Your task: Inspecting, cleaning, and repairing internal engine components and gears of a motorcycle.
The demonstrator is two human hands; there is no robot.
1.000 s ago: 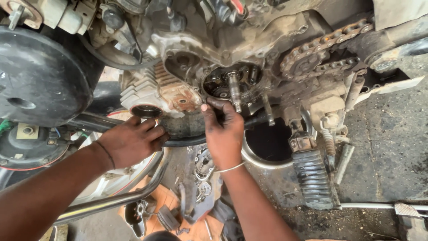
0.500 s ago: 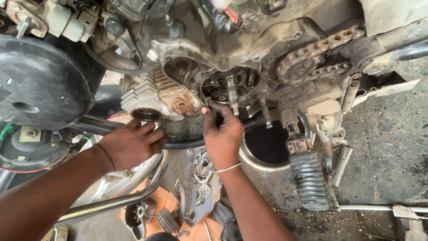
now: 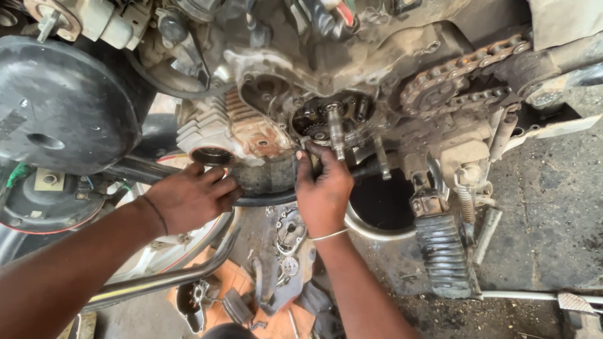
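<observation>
Centre frame: opened motorcycle engine, side cover off, gears and steel shaft bare. Right hand curled, fingertips pinching at the shaft's base. Left hand flat, gripping nothing, bracing the casing's underside. Removed parts lower centre; reassembly not begun.

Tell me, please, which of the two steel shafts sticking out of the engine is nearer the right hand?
The thicker, shinier shaft, right above the right hand. The thinner, duller shaft stands further right.
</observation>
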